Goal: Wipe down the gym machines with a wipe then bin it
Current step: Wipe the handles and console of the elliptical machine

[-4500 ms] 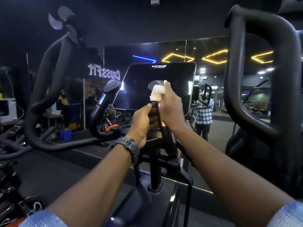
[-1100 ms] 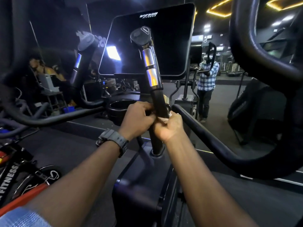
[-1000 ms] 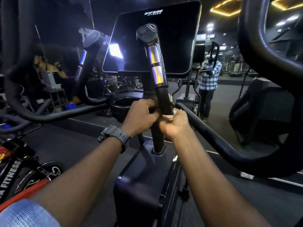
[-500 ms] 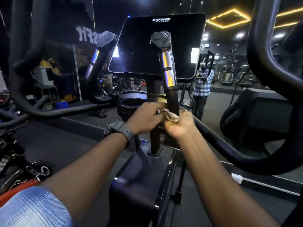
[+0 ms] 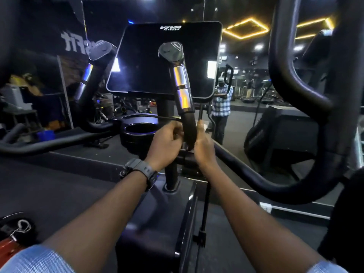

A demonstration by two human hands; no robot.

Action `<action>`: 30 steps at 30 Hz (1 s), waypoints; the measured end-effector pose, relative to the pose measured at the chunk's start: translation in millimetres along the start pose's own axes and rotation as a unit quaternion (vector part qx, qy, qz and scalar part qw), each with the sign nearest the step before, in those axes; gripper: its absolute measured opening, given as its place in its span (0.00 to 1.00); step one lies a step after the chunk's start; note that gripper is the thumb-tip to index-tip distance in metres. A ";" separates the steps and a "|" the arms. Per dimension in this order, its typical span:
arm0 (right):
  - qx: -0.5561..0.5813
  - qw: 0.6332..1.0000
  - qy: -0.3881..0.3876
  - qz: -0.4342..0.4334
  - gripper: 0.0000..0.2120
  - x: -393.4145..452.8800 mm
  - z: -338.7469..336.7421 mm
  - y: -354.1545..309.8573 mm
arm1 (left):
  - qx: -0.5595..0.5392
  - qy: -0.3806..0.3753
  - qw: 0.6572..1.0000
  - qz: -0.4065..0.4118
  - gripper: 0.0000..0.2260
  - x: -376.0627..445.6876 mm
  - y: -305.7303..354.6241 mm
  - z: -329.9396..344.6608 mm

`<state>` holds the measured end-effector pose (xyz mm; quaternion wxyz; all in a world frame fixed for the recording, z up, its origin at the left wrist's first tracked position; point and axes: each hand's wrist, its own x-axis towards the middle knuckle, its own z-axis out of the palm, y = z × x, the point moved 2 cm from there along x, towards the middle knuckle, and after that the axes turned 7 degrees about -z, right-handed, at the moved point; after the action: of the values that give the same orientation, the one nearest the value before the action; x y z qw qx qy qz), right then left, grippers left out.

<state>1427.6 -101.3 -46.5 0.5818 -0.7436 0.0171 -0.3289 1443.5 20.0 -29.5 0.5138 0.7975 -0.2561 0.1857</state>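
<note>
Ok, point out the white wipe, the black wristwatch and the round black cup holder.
White wipe [image 5: 204,127], head view: exposed corner.
Black wristwatch [image 5: 144,171], head view: strap.
Round black cup holder [image 5: 136,133], head view: front rim.

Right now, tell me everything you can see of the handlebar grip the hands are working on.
The handlebar grip rises tilted before the dark console screen. It has a grey rounded cap, two shiny metal bands and a matte black lower sleeve. The left hand and the right hand flank that sleeve; a bit of white wipe shows at the right fingertips.
</note>
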 end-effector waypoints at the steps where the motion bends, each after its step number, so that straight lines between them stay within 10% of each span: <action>1: -0.015 1.000 -0.014 -0.022 0.38 -3.2 -2.5 -0.8 | -0.018 0.031 0.999 -0.013 0.11 -1.1 -0.3 2.5; 9: 0.016 0.987 -0.021 -0.159 0.13 -31.1 -8.4 -7.7 | -0.088 0.048 0.993 -0.065 0.05 -6.6 -6.4 6.3; 19: -0.074 0.919 0.146 -0.358 0.26 -67.5 -8.1 7.6 | 0.115 0.062 0.991 0.023 0.07 -19.9 -3.9 -21.3; 23: -0.108 0.922 0.045 -0.368 0.22 -57.5 30.0 -7.7 | 0.321 0.062 0.943 0.055 0.12 -17.1 -17.5 -47.0; 30: -0.275 0.908 -0.146 -0.280 0.17 -20.6 88.5 -28.4 | 0.372 0.046 0.926 0.035 0.10 -23.8 -35.2 -73.0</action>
<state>1446.4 -8.1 -40.7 0.2344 -0.8881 -0.1875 -0.3481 1443.2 103.9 -38.8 0.1841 0.9124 -0.1724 0.3224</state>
